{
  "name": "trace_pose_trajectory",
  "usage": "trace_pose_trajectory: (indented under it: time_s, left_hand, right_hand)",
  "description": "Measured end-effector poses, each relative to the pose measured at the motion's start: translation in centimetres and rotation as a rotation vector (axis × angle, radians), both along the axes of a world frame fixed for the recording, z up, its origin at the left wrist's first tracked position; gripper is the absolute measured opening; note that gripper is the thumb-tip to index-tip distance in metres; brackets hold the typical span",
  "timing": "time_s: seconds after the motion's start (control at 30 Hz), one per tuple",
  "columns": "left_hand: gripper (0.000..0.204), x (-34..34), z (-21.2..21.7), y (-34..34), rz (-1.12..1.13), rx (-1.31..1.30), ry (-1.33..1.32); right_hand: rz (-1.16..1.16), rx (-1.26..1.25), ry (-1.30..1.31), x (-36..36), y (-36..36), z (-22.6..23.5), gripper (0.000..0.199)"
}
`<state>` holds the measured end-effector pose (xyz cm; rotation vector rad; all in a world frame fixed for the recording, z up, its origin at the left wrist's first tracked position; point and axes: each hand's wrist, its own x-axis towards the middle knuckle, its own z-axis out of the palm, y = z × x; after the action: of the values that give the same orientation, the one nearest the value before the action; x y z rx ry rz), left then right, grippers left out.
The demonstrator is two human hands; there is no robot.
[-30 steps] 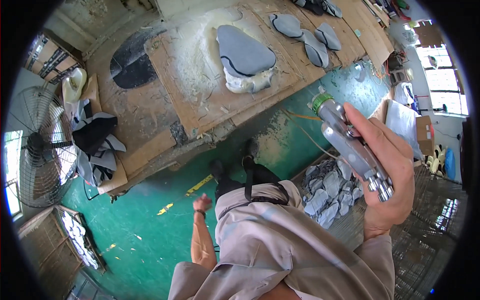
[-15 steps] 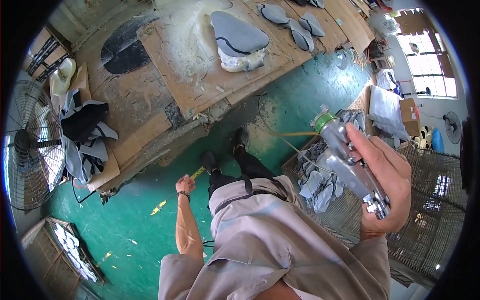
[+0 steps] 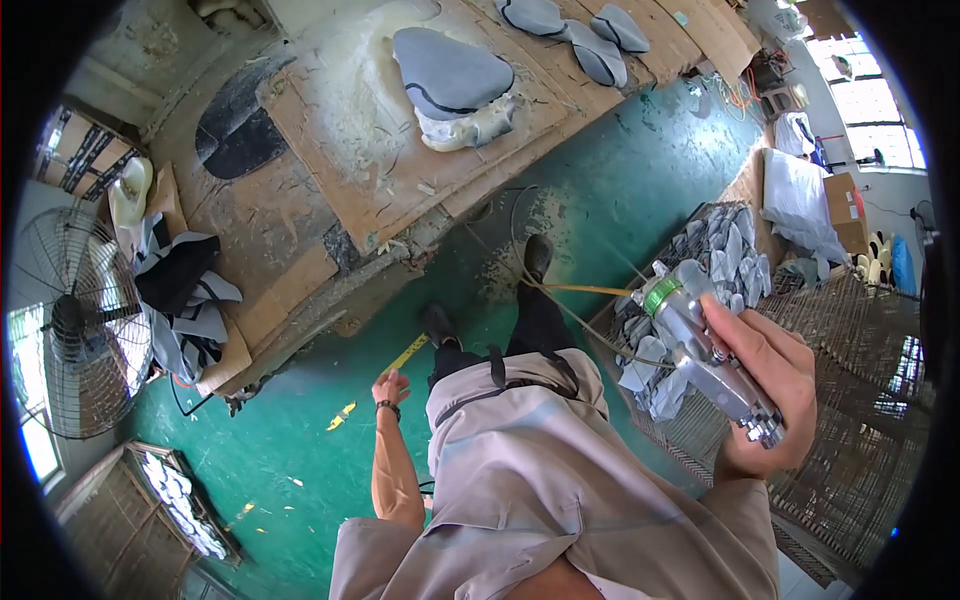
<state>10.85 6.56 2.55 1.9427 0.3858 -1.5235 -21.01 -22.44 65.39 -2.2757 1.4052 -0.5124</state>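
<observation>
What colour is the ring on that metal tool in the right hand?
Green, on the silver spray gun in the right hand; head view.

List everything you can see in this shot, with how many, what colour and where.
Spray gun: one, silver metal with a green ring, held in the right hand.
Grey pads on workbench: three or more, grey, top centre on the bench.
Workbench: one, brown board, dusted with pale residue, upper left.
Wire basket: one, brown mesh, right side, holding grey pieces.
Floor fan: one, dark metal, far left.
Clothes pile: one, black and grey, at the bench's left end.
Floor: green, with yellow marks.
Shoes: two, black, centre.
Left hand: empty, hanging at the side.
Right hand: gripping the spray gun.
</observation>
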Motion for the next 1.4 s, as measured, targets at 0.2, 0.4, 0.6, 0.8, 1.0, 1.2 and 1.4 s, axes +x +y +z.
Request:
trace_pose_trajectory:
  time_s: [0.2,0.4,0.6,0.8,1.0,1.2,1.4]
  left_hand:
    - [0.027,-1.6,8.1,-15.9,0.042,-0.368,-0.361]
    - [0.025,-6.3,18.9,-35.1,-0.027,-0.68,-0.778]
    - [0.046,-15.9,30.2,-54.3,-0.694,-0.598,-1.394]
    - [0.064,-20.9,29.0,-61.8,-1.174,-0.281,-1.669]
    - [0.068,-23.6,28.0,-61.8,-1.15,-0.173,-1.599]
    - [0.069,-22.6,28.1,-61.9,-1.061,-0.201,-1.563]
    - [0.061,-24.9,30.4,-61.5,-0.773,-0.476,-1.633]
  right_hand:
    - [0.016,0.091,-0.04,-9.1,-8.0,-3.2,0.058]
    - [0.093,0.178,-0.289,-18.3,-19.3,-6.0,0.053]
    - [0.051,0.473,-0.362,-26.7,-29.4,-6.6,0.05]
    - [0.063,0.308,-0.368,-28.9,-35.3,-7.8,0.054]
    - [0.157,0.31,-0.334,-29.6,-39.0,-7.8,0.057]
    - [0.094,0.382,-0.345,-26.2,-40.0,-6.8,0.052]
    - [0.034,0.361,-0.239,-21.5,-39.6,-5.3,0.06]
